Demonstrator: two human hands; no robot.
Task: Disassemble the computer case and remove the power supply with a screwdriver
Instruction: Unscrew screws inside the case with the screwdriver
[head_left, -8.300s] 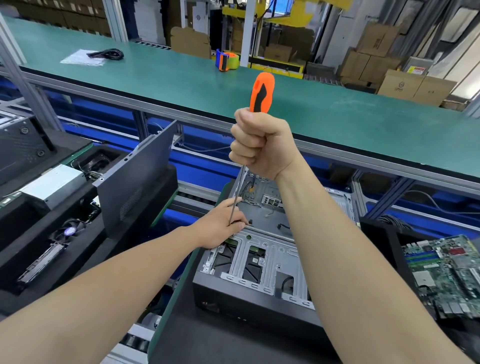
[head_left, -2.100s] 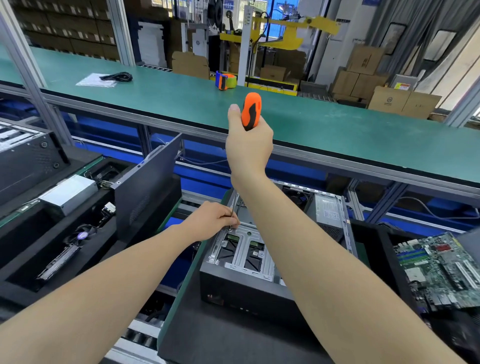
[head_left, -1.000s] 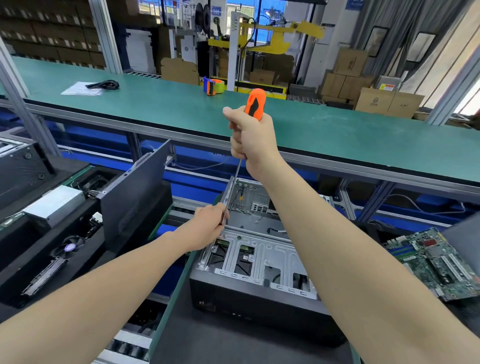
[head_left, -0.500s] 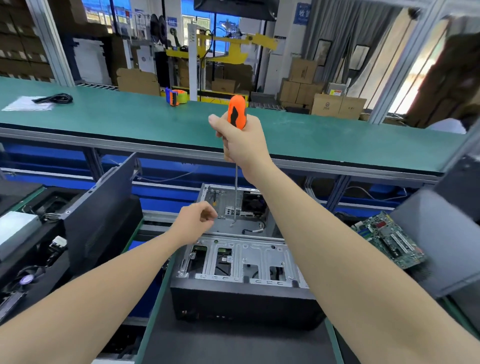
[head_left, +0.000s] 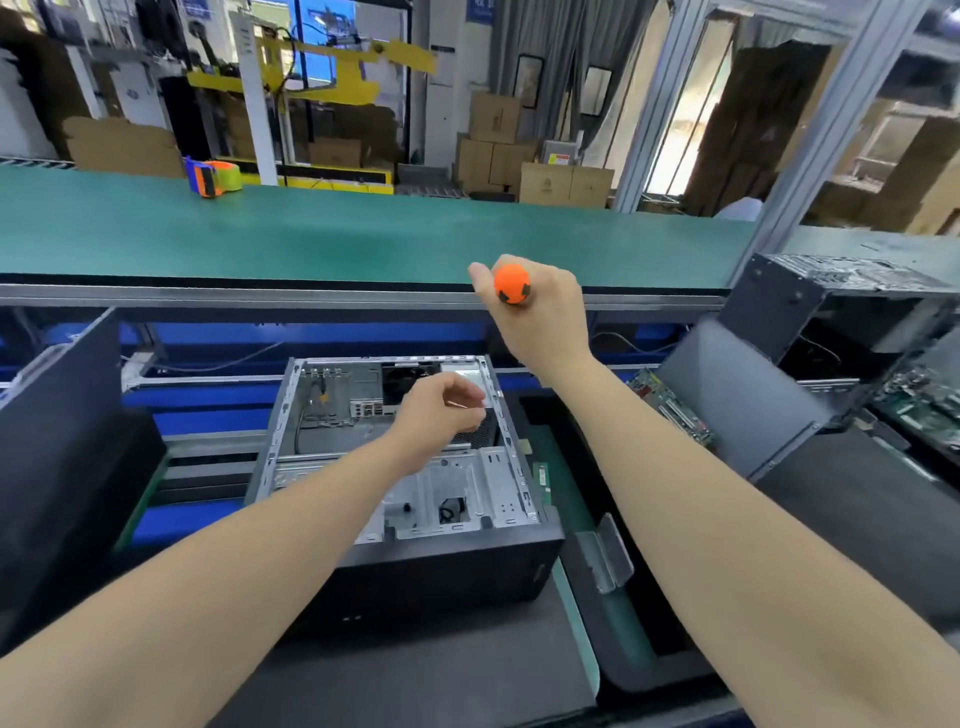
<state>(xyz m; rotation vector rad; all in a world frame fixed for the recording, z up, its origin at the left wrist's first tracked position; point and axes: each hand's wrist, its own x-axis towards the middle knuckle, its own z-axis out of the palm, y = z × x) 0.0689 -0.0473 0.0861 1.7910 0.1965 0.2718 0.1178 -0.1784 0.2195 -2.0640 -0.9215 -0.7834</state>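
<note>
Screwdriver (head_left: 511, 283) gripped in right hand (head_left: 540, 317) above computer case (head_left: 415, 519).

Open black computer case (head_left: 457, 566) flat on its side, orange-handled screwdriver (head_left: 511, 283) above

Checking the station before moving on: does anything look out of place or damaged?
Nothing looks damaged. Two loose parts lie right of the case: a green strip beside it and a metal bracket on the black tray.

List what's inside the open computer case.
Inside the computer case: a metal drive bracket, a black cable and the power supply at the far right corner, mostly covered by the left hand.
</note>
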